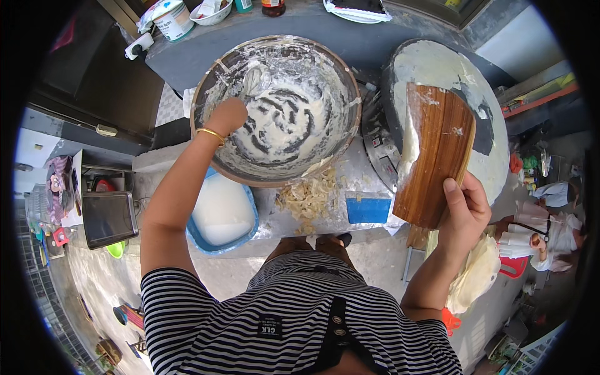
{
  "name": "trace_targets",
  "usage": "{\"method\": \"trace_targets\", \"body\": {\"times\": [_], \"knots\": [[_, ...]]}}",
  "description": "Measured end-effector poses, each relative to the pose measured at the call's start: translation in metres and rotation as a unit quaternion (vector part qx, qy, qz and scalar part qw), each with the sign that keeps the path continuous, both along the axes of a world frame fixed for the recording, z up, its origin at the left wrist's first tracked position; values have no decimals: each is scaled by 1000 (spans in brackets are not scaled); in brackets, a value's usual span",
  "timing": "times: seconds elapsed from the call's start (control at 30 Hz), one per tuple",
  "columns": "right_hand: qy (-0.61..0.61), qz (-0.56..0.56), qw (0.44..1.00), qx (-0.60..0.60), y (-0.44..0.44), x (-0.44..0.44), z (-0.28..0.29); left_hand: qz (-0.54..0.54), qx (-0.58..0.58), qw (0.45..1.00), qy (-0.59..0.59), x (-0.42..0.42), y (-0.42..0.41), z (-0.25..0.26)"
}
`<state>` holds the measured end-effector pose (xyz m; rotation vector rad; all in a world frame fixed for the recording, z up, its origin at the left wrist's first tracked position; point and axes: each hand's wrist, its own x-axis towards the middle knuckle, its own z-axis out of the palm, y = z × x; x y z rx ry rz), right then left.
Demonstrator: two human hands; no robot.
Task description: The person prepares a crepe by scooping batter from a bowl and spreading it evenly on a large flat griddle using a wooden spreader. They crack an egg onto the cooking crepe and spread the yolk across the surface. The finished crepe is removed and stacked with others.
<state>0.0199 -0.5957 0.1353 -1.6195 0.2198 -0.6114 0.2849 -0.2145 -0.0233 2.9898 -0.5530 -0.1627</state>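
My left hand (228, 116) is closed at the left inside of a wide round basin (358, 117) smeared with pale, thick batter (286, 115). A batter-coated, rounded scoop (256, 80) extends just beyond its fist; the handle is hidden. My right hand (464, 211) grips the lower right edge of a curved wooden board (438, 150), which has batter along its left edge. The board is over a large round griddle (497, 122), whose surface bears a pale, spread layer with a dark bare patch.
A blue tub (255, 220) of whitish liquid, pale scraps (309, 197) and a blue scraper (369, 209) lie near the counter's front edge. Thin pale sheets (473, 276) are stacked by my right forearm. Containers line the back ledge (300, 23). A person (543, 234) is at far right.
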Motion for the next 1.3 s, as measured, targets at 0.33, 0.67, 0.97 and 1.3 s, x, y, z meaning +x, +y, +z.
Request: {"method": "trace_targets", "body": {"times": [0.33, 0.67, 0.97, 1.3], "knots": [[-30, -7, 999, -36, -19, -23, 6, 47, -17, 993, 108, -56, -104, 17], [-11, 32, 999, 1, -40, -11, 7, 26, 76, 996, 46, -135, -41, 54], [-7, 105, 994, 24, -33, -1, -1, -23, 3, 997, 75, -151, -46, 34], [-8, 112, 993, 41, -34, 3, -12, 101, 42, 992, 61, -155, -16, 37]]}}
